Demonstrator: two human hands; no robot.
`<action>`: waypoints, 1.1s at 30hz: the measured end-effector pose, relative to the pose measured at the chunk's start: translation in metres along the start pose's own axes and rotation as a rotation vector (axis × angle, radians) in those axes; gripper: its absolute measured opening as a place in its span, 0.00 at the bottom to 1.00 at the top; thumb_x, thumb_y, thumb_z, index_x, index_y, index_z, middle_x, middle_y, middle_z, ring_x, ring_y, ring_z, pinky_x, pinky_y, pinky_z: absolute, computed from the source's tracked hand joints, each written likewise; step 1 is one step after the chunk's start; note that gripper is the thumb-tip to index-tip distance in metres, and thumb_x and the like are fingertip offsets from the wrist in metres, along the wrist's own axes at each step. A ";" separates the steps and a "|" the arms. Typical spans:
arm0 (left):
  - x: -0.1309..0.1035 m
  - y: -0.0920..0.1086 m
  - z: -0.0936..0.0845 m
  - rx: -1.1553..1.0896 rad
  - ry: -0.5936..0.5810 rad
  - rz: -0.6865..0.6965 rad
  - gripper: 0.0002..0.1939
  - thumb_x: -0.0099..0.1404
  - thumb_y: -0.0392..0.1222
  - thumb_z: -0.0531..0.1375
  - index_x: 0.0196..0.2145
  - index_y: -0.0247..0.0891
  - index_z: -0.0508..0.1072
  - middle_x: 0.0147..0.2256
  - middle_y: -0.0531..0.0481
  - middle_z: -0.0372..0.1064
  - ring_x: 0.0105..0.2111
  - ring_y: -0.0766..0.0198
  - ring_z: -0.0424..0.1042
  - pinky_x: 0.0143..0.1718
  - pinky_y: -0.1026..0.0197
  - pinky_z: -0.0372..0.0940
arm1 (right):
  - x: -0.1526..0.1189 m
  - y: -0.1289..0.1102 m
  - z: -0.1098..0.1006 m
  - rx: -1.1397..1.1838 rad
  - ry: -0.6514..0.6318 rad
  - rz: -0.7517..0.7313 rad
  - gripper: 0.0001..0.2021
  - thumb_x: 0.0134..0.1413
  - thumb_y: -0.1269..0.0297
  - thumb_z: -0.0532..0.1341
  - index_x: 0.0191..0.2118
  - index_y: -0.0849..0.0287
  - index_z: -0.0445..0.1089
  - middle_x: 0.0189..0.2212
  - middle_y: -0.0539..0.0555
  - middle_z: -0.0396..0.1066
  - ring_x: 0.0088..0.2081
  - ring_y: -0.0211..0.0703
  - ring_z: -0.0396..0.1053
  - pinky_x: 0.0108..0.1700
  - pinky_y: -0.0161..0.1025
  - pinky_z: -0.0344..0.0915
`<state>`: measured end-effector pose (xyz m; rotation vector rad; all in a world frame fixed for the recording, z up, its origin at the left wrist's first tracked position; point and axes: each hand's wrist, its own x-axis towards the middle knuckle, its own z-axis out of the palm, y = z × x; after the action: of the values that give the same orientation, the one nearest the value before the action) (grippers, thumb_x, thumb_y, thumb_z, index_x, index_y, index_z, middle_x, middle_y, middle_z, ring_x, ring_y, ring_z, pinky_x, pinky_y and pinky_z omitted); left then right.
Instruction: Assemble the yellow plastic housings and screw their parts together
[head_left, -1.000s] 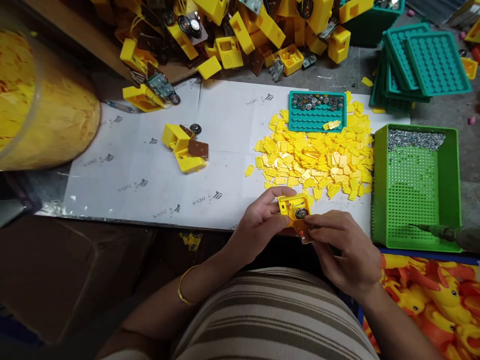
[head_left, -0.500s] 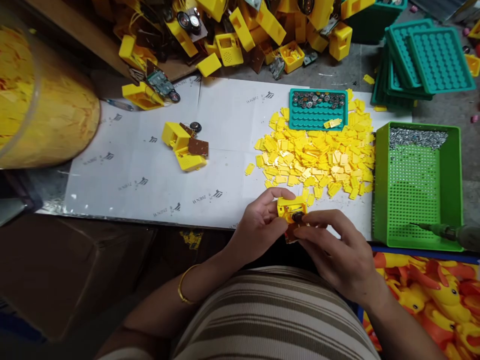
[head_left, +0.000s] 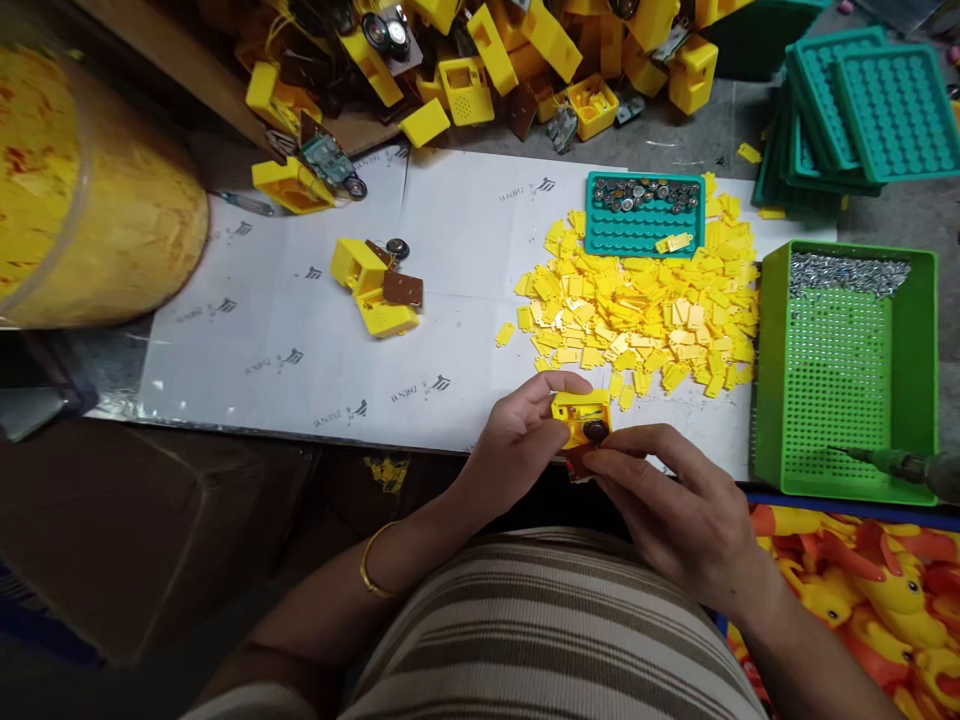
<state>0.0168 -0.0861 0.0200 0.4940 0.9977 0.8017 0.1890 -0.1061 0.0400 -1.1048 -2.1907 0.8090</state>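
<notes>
The person wears a ribbed fabric top [head_left: 555, 630] with crosswise stripes of cream and olive-brown. A thin, rounded, gold-coloured bangle [head_left: 364, 567] circles the left forearm [head_left: 315, 605]. A pale sleeve edge [head_left: 247, 702] also shows.

White paper [head_left: 262, 325], logo-printed, covers much of the grey table [head_left: 724, 135]. Big see-through tub [head_left: 146, 220] at the table's left end, loaded with yellow bits. Slim tool [head_left: 244, 203] by the paper's far left corner, can't tell what kind from here. Messy teal tray stack [head_left: 896, 110] off the far right corner. Brown carton [head_left: 127, 540] below the near left edge, orange-yellow toy ducks [head_left: 847, 610] below the near right corner.
</notes>
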 end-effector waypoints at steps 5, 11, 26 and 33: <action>-0.002 0.004 0.003 0.121 0.021 0.038 0.14 0.53 0.27 0.56 0.38 0.37 0.69 0.26 0.58 0.68 0.21 0.76 0.60 0.24 0.70 0.55 | 0.001 -0.002 -0.003 -0.007 0.054 0.041 0.12 0.57 0.78 0.59 0.47 0.61 0.70 0.35 0.54 0.71 0.36 0.34 0.70 0.38 0.29 0.69; -0.002 -0.002 -0.001 -0.026 -0.049 0.023 0.13 0.59 0.31 0.58 0.43 0.38 0.71 0.34 0.52 0.73 0.31 0.71 0.69 0.34 0.67 0.62 | 0.001 0.001 0.001 0.049 0.134 0.099 0.12 0.57 0.77 0.60 0.46 0.58 0.70 0.37 0.53 0.72 0.38 0.35 0.72 0.40 0.31 0.71; -0.006 -0.010 -0.005 0.146 -0.068 0.089 0.19 0.59 0.35 0.61 0.49 0.36 0.67 0.42 0.47 0.74 0.42 0.64 0.74 0.43 0.63 0.67 | 0.014 0.006 0.001 -0.108 0.122 0.146 0.07 0.57 0.74 0.61 0.42 0.61 0.73 0.36 0.54 0.67 0.36 0.36 0.69 0.38 0.34 0.67; -0.002 -0.011 -0.003 0.191 -0.035 0.082 0.20 0.61 0.39 0.61 0.50 0.34 0.67 0.39 0.47 0.77 0.45 0.60 0.74 0.45 0.62 0.69 | 0.024 0.012 -0.004 -0.235 0.055 0.075 0.05 0.57 0.73 0.61 0.38 0.59 0.73 0.33 0.54 0.70 0.35 0.42 0.65 0.36 0.41 0.63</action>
<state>0.0178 -0.0947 0.0123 0.7147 1.0319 0.7716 0.1859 -0.0795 0.0391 -1.3132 -2.2511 0.5547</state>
